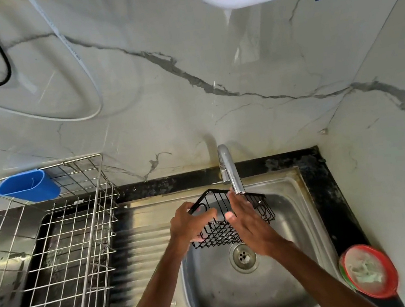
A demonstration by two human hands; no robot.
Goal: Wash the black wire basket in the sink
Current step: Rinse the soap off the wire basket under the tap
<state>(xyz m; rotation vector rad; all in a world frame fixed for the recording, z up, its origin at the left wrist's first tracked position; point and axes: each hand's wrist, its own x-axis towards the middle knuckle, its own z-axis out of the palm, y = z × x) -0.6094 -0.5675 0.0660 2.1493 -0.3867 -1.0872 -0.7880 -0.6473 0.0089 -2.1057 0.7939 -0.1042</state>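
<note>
The black wire basket (219, 232) is held tilted over the steel sink (291, 208), just under the chrome tap (230, 170). My left hand (189, 225) grips the basket's left rim, fingers curled round the wire. Laid flat against the basket's right side is my right hand (248, 222), its fingers straight and reaching up to the tap's spout. The drain (243, 257) lies below the basket. I cannot tell whether water is running.
A steel wire dish rack (61, 253) with a blue plastic cup holder (27, 187) stands left of the sink on the ribbed drainboard (142, 230). A red round dish with scrubbing material (369, 271) sits on the black counter at right. Marble wall behind.
</note>
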